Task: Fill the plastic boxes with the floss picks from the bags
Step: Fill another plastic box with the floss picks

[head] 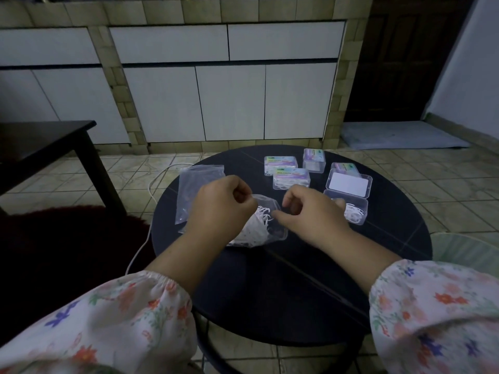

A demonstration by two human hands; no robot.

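- We're sitting at a round black table (310, 279) on a tiled floor (445, 184), with white cabinets (229, 103) behind it and a darker table (40, 141) off to the left.
- Floral sleeves (121, 319) cover both our arms.
- A flat clear bag (194, 190) lies on the table's left side; can't tell what's in it.
- Our left hand (218, 209) has its fingers curled, pinching the left edge of the mouth of a second bag (259, 230) in the middle of the table.
- Our right hand (310, 211) is curled too, pinching the mouth's other edge.
- That second bag is stuffed with white floss picks (262, 214).
- An open box (348, 203) sits just right of our right hand, lid tipped back, some picks in it.
- Four closed boxes (291, 178) are grouped at the table's far side.
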